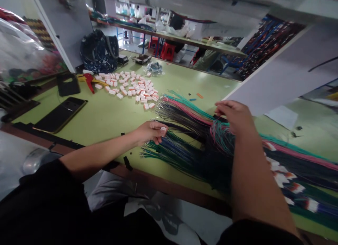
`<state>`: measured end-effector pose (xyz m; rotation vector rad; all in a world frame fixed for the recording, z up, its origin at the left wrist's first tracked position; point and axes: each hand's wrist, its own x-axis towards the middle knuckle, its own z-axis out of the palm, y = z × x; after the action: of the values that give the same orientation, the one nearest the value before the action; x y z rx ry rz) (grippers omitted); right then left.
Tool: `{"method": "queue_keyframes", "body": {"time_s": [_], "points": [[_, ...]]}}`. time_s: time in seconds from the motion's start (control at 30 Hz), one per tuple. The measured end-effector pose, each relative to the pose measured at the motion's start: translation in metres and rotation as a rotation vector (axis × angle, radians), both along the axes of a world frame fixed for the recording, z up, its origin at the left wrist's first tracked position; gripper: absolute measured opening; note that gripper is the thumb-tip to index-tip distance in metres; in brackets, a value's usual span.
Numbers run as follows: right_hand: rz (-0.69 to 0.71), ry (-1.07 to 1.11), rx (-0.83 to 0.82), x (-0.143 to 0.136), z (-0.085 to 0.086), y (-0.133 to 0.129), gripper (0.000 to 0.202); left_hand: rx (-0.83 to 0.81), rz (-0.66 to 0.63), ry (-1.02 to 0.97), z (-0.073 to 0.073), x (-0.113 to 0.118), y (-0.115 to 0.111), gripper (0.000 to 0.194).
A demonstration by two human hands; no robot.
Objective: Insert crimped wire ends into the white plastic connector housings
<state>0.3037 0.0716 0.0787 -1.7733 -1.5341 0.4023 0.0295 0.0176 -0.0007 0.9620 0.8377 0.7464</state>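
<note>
My left hand (149, 132) is closed in a pinch on a small white connector housing (163, 129), just over the wire ends. To the right, my right hand (233, 114) is raised above a tied part of the wires, its fingertips pressed together; whatever they hold is too small to make out. Beneath both hands lie bundles of thin wires: green wires (169, 155), dark grey wires (182, 116), pink wires (188, 110) and teal wires (200, 109), with bare ends toward the left. Under my right forearm, more wires carry white and orange connectors (280, 173).
A pile of white and orange connectors (132, 86) spreads over the green table (105, 121). Red and yellow pliers (91, 81), a dark phone (61, 114) and a dark patterned bag (99, 51) lie at the left. A pale upright panel (280, 69) stands at the right.
</note>
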Motion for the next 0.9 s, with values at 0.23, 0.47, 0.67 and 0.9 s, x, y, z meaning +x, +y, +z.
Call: {"method": "queue_keyframes", "body": {"time_s": [0.23, 0.47, 0.67, 0.9], "points": [[0.61, -0.208, 0.07, -0.077, -0.037, -0.043, 0.013, -0.012, 0.007, -0.043, -0.002, 0.0, 0.001, 0.026], [0.702, -0.239, 0.202, -0.087, -0.047, -0.054, 0.014, -0.022, -0.002, -0.075, -0.003, 0.002, 0.002, 0.014], [0.663, -0.256, 0.245, -0.088, -0.05, -0.057, 0.012, -0.022, -0.012, -0.084, 0.0, 0.001, 0.001, 0.015], [0.609, -0.374, 0.312, -0.092, -0.054, -0.059, 0.014, -0.025, 0.012, -0.06, 0.003, 0.001, 0.0, 0.013]]}}
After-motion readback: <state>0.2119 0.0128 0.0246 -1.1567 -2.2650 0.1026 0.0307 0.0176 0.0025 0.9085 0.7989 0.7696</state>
